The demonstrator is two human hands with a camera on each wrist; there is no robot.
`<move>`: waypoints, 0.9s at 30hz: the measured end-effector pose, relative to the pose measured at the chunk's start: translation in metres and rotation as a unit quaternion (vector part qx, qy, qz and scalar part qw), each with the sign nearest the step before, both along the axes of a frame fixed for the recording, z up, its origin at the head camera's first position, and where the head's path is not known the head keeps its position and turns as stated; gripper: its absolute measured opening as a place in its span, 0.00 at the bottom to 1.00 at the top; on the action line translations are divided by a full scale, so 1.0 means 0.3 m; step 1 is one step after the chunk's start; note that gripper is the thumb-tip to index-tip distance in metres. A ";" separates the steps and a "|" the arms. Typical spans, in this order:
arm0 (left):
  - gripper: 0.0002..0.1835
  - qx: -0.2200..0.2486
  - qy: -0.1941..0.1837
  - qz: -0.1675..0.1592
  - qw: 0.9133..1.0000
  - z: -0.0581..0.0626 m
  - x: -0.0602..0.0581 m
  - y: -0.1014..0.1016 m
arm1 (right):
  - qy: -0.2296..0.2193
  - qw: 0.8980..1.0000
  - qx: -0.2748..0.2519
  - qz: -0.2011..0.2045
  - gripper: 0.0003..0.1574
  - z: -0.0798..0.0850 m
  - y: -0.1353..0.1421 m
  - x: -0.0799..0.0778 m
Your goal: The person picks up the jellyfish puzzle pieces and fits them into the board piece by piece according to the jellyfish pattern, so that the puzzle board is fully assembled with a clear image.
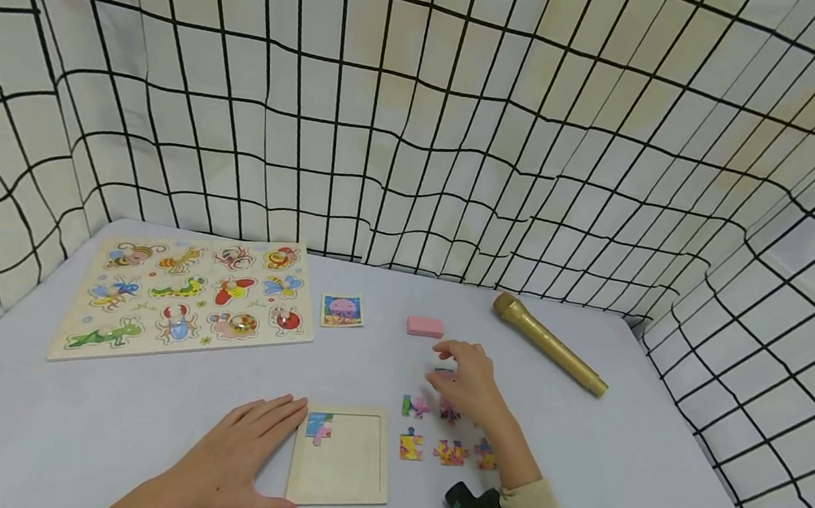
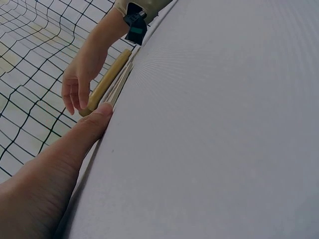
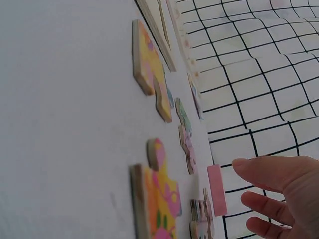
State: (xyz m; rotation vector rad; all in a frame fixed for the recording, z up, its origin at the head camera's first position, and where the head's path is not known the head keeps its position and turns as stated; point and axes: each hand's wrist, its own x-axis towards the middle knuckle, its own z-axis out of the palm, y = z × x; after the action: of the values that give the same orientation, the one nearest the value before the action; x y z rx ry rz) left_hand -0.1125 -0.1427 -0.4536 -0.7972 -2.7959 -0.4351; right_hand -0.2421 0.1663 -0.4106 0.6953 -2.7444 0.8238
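My left hand (image 1: 233, 460) lies on the table with fingers stretched out, its fingertips and thumb at the left edge of a square wooden puzzle tray (image 1: 347, 482). One blue and pink jigsaw piece (image 1: 319, 427) sits in the tray's upper left corner. Above the loose pieces hovers my right hand (image 1: 470, 383), thumb and fingers parted, and the right wrist view shows nothing between them. A yellow piece (image 1: 412, 446), a pink and green piece (image 1: 416, 407) and several others lie right of the tray. The right hand and forearm partly hide some of them.
Behind the right hand lies a pink block (image 1: 425, 326). A gold microphone-shaped stick (image 1: 551, 344) is at the back right. A small octopus picture card (image 1: 342, 311) and a large insect puzzle board (image 1: 194, 297) lie at the back left. Black netting surrounds the table's far sides.
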 end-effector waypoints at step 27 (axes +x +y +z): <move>0.59 0.001 -0.019 0.008 1.000 0.005 0.001 0.002 | -0.068 0.996 0.047 -0.039 0.16 -0.048 0.095 -0.035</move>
State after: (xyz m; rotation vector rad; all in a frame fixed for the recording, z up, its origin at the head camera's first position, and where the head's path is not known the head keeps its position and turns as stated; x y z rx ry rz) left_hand -0.1121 -0.1421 -0.4520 -0.7722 -2.8334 -0.4553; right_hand -0.2524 0.1949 -0.4249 0.5652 -2.9276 0.7556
